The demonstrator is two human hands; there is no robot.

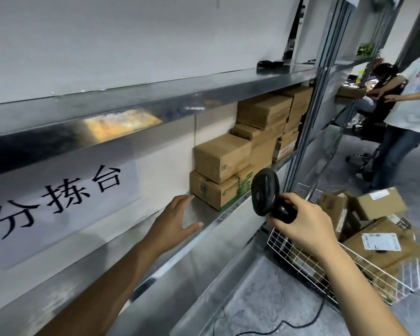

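Observation:
My right hand (306, 221) grips the handle of a black barcode scanner (264, 192), whose head points toward the stacked cardboard boxes (222, 158) on the metal shelf (209, 214). The lowest box (216, 192) has green print on its side. My left hand (177, 217) reaches over the shelf with fingers straight and thumb spread, its fingertips close to that lowest box's left corner. The hand holds nothing.
A white wire basket (301, 260) full of cardboard parcels (378, 243) stands on the floor at right. The scanner's black cable (277, 326) trails on the floor. A paper sign (58, 204) hangs on the shelf back. Two persons (410, 112) are at far right. Another black scanner (269, 64) lies on the upper shelf.

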